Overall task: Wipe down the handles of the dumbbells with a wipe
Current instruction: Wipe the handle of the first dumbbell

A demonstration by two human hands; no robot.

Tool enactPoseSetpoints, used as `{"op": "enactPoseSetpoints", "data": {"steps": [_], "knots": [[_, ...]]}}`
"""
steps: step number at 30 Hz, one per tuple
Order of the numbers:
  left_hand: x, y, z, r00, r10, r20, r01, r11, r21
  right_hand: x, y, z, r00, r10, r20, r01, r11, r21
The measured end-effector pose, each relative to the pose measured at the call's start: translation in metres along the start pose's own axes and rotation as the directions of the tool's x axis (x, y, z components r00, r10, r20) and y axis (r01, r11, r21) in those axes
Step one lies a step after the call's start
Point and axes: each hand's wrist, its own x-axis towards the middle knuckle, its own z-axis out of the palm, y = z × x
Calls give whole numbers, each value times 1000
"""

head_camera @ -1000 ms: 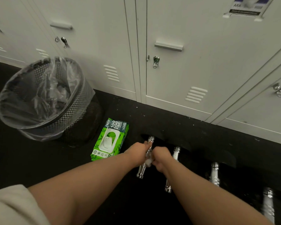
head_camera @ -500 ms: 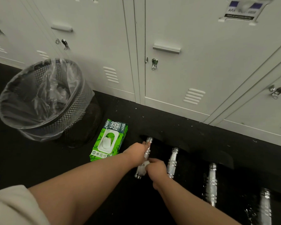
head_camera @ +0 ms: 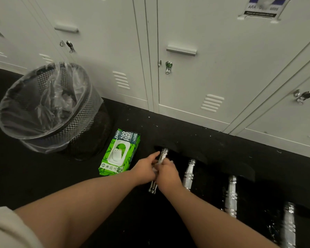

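Since half a second ago, right hand (head_camera: pixel 169 173) has slid back up the leftmost chrome dumbbell handle (head_camera: pixel 158 170) to meet left hand (head_camera: pixel 145 168) at mid-shaft; camera also tilted slightly. Right grip: fingers curled round the handle with a white wipe (head_camera: pixel 156 169) bunched under them; only scraps of wipe show between the two hands. Left grip: fingers curled on the same handle, just above and left of the right hand, touching it. Handle lies on the black floor (head_camera: pixel 34 176), its far end meeting a black weight head that is hard to tell from the floor.

Three more chrome handles (head_camera: pixel 188 176) lie in a row to the right, roughly parallel, the farthest blurred. Green pack of wipes (head_camera: pixel 120 152) lies flat just left of the hands. Black mesh bin with clear liner (head_camera: pixel 48 106) stands beyond the pack. White metal lockers (head_camera: pixel 195 51) line the back.
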Motion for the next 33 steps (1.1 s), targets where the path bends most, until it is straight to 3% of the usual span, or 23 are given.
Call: {"op": "enactPoseSetpoints", "data": {"steps": [2, 4, 6, 8, 11, 13, 15, 16, 18, 21, 25, 30, 33], "knots": [[-2, -2, -3, 994, -63, 91, 88, 946, -313, -8, 2, 7, 995, 0, 95, 3, 999, -33], [-4, -1, -6, 985, -160, 67, 172, 842, -511, -14, 4, 5, 994, -4, 109, -3, 998, 67], [-6, 0, -9, 971, -237, 15, 207, 814, -543, -17, 6, -6, 1000, -15, 3, 15, 994, 107], [-8, 2, -9, 972, -218, 91, 231, 793, -564, -15, 10, -12, 994, 25, -109, -1, 976, 216], [-6, 8, -10, 960, -199, 199, 281, 724, -631, -14, 2, -17, 989, 33, -145, 18, 941, 338], [4, 7, -12, 959, -281, 39, 241, 732, -637, -13, 1, -16, 978, 79, -191, -9, 940, 342], [16, 0, -17, 885, -375, -275, 200, 842, -501, -17, 4, -15, 969, 67, -236, -3, 965, 261], [18, 0, -20, 829, -384, -406, 206, 885, -417, -19, 7, -14, 979, -1, -206, 34, 987, 160], [20, 0, -19, 785, -368, -498, 235, 921, -311, -24, 14, -9, 987, -157, -30, 155, 986, -61], [29, 3, -5, 850, -331, -411, 251, 938, -237, -29, 22, -10, 954, -240, 181, 280, 929, -242], [47, 7, 11, 930, -345, -126, 259, 859, -441, -30, 26, -16, 888, -327, 322, 439, 811, -387], [40, -8, 4, 956, -292, -8, 265, 880, -394, -30, 23, -25, 862, -312, 399, 476, 768, -428], [22, -18, 3, 939, -334, 84, 343, 880, -328, -30, 25, -23, 865, -298, 403, 465, 777, -424]]}}
